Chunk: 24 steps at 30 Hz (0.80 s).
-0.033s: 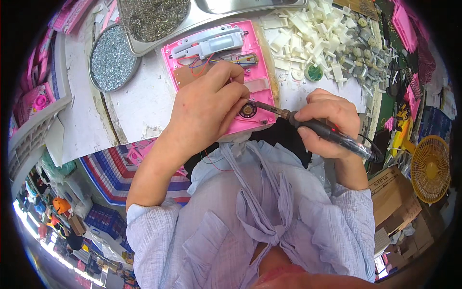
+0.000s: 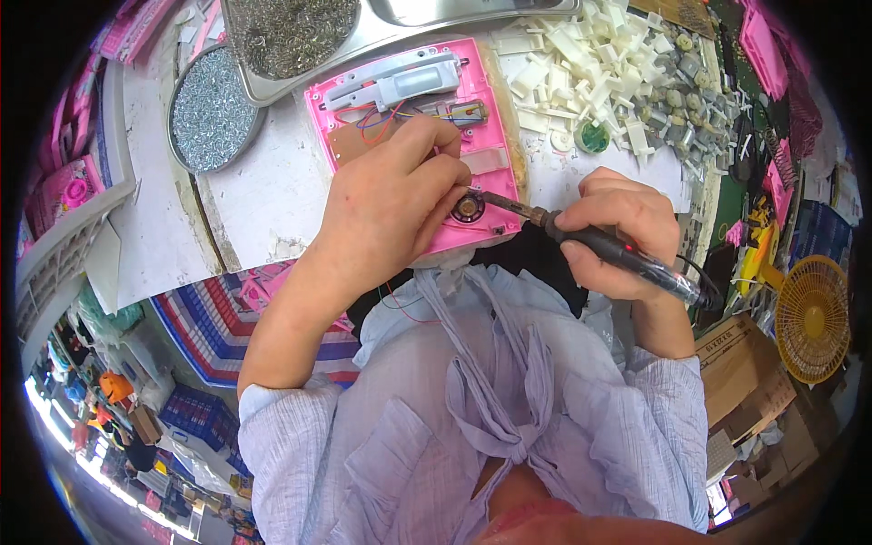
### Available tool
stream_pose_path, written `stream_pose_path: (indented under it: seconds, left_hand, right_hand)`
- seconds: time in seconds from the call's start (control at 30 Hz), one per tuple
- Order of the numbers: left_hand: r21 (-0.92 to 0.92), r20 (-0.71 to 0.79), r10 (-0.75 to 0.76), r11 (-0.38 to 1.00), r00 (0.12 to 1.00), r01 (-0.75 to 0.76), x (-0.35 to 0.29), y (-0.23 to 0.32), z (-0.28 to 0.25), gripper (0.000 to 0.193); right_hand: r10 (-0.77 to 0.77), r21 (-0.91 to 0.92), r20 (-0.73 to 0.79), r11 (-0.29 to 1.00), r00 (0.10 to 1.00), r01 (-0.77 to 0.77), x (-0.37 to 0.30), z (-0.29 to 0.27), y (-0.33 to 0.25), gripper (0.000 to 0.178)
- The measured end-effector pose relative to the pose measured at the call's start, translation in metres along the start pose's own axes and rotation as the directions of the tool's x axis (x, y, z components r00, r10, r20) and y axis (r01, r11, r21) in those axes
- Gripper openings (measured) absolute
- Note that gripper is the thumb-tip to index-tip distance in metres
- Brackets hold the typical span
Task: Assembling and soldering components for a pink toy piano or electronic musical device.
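Observation:
A pink plastic casing (image 2: 498,150) lies on the white table, its open inside facing up. It holds a grey plastic part (image 2: 413,82), coloured wires and a small round speaker (image 2: 469,208). My left hand (image 2: 395,195) rests over the casing, thumb and fingers pinched beside the speaker; what they grip is too small or hidden to name. In my right hand (image 2: 627,227) is a soldering iron (image 2: 604,243) with a black handle and a small red light. Its tip meets the speaker's upper edge, close to my left fingertips.
White plastic parts (image 2: 590,64) are heaped at the back right, beside grey ones (image 2: 699,100). A round tray of small metal screws (image 2: 216,109) stands at the left, and a metal tray (image 2: 381,27) at the back. A yellow fan (image 2: 813,318) is at far right.

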<state>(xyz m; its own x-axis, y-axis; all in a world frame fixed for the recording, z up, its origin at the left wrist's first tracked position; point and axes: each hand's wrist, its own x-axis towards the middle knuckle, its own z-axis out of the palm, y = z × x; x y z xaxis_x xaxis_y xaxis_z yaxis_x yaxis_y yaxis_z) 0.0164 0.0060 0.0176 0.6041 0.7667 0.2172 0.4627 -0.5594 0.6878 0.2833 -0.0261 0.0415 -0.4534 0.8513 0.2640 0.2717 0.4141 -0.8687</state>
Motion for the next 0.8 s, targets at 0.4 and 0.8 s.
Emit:
stream_pose_path:
  seconds: [0.4, 0.8]
  left_hand:
    - [-0.027, 0.002, 0.010, 1.000, 1.000, -0.010, -0.002, -0.001, -0.001, 0.023]
    - [-0.064, -0.016, 0.041, 0.997, 0.999, -0.042, 0.000, -0.003, -0.002, 0.021]
  right_hand:
    - [-0.020, 0.013, -0.098, 1.000, 0.995, 0.021, -0.012, -0.015, -0.002, 0.025]
    - [-0.010, 0.057, -0.154, 0.998, 0.988, 0.019, -0.015, -0.017, 0.001, 0.026]
